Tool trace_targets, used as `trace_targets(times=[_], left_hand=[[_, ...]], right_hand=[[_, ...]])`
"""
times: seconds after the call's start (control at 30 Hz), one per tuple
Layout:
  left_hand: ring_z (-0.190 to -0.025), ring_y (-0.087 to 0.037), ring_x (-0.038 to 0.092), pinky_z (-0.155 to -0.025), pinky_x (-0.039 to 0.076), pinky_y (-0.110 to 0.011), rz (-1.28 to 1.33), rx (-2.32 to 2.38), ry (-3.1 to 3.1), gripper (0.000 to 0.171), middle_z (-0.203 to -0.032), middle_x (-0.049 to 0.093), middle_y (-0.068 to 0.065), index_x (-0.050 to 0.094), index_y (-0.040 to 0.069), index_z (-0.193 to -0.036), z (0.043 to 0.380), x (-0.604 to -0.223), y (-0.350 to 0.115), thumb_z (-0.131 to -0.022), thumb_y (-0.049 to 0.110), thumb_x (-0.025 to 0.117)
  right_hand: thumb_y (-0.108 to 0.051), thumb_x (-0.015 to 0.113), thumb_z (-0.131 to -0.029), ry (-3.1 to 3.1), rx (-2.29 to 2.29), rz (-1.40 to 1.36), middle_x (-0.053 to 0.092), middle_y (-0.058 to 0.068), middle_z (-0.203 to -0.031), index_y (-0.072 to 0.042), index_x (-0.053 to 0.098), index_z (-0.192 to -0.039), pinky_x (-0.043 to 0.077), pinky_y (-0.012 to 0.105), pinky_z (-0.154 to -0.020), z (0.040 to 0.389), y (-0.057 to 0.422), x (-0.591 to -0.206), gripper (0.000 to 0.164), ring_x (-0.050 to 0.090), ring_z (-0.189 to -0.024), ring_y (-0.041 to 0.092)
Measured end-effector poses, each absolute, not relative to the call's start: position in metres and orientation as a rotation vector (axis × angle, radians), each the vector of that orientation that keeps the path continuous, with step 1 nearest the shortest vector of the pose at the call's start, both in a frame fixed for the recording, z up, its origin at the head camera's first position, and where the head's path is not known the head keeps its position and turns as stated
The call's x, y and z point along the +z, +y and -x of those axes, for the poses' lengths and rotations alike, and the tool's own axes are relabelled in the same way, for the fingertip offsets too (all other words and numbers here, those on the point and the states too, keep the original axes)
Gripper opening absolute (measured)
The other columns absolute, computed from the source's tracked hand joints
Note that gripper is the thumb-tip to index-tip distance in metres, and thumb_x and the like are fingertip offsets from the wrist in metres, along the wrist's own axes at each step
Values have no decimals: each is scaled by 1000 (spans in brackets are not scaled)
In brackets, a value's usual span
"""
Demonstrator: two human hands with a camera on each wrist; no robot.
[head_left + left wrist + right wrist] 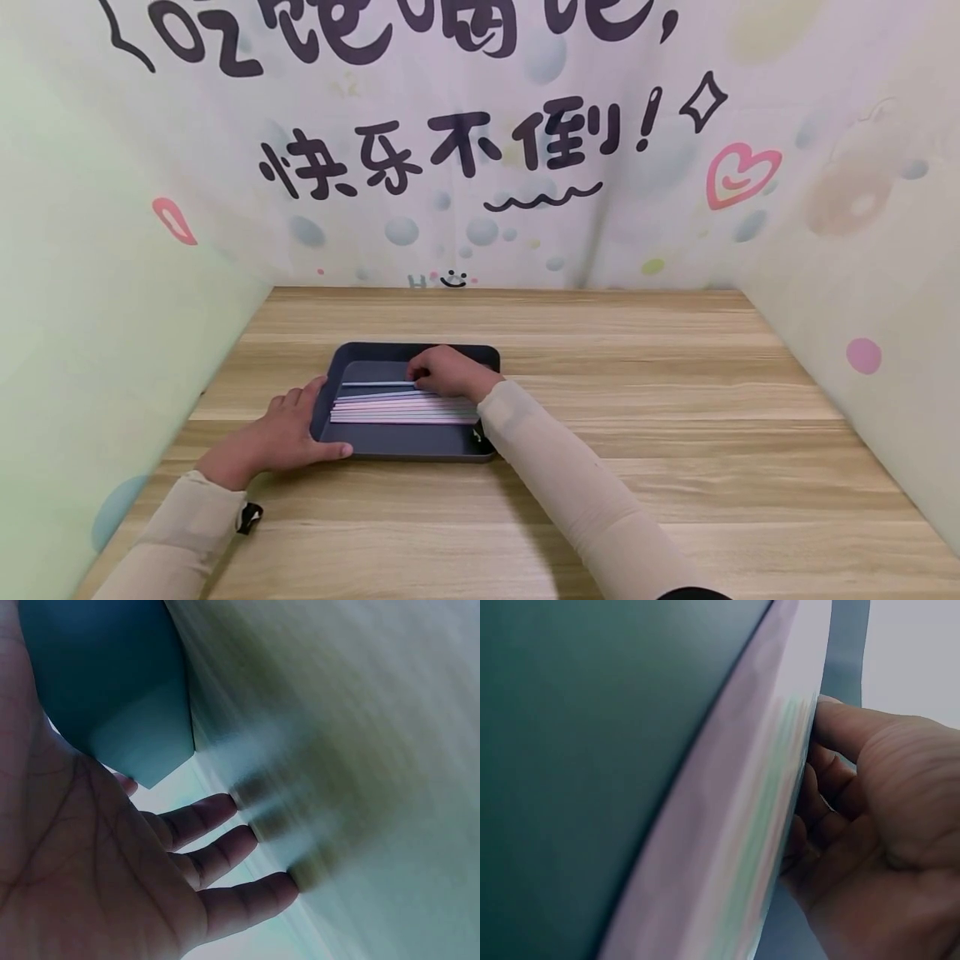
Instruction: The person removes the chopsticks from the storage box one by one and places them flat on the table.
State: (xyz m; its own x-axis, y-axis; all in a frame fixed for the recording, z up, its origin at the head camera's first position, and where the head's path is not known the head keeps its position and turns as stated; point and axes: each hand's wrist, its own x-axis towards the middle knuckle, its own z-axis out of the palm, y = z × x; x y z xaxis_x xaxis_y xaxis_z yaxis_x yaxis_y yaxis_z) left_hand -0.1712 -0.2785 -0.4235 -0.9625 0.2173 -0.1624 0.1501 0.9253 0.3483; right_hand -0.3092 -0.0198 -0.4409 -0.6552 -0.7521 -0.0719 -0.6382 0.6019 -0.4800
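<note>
A dark grey rectangular tray point(420, 446) lies on the table, holding several thin pastel sticks point(405, 410) side by side, pink, white and pale blue. Behind this row, a single thin pale stick point(375, 384) lies apart, parallel to the tray's long side. My right hand point(450, 372) reaches over the tray with curled fingers, and its thumb and fingertips pinch the right end of that single stick. Spread around the tray's left end, my left hand point(281, 433) rests with thumb along the front rim and fingers at the left wall. Its fingers point(251, 904) look straight in the left wrist view.
The wooden table point(675, 467) extends around the tray. A printed cloth wall point(465, 167) rises at the back edge, with pale side walls point(870, 250) to left and right. My right forearm point(577, 492) crosses the tray's front right corner.
</note>
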Motion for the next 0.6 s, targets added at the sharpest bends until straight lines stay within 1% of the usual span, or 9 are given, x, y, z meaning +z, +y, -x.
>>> trace_targets(times=[0.17,0.4,0.6], left_hand=[[-123,-57,34,-93,39,-65,-259,513,2877,123,-138,34,-41,14,-3,-151,171,-424,-278,-73,71,73],[-122,-57,34,-93,39,-66,-246,505,2863,124,-138,33,-40,13,-4,-151,171,-423,-277,-73,72,72],[-122,-57,33,-93,39,-66,-265,508,2864,123,-139,33,-40,13,-3,-151,171,-423,-278,-74,72,72]], right_hand=[[-13,61,-100,2562,-615,1139,65,-7,-95,-18,72,-102,45,23,-75,308,-19,-439,12,55,-79,10],[-14,60,-100,2515,-681,1128,65,-8,-96,-19,71,-102,46,24,-75,308,-15,-432,11,56,-80,11],[-13,61,-100,2437,-819,1139,66,-6,-98,-14,72,-108,46,25,-75,311,-10,-426,14,56,-82,12]])
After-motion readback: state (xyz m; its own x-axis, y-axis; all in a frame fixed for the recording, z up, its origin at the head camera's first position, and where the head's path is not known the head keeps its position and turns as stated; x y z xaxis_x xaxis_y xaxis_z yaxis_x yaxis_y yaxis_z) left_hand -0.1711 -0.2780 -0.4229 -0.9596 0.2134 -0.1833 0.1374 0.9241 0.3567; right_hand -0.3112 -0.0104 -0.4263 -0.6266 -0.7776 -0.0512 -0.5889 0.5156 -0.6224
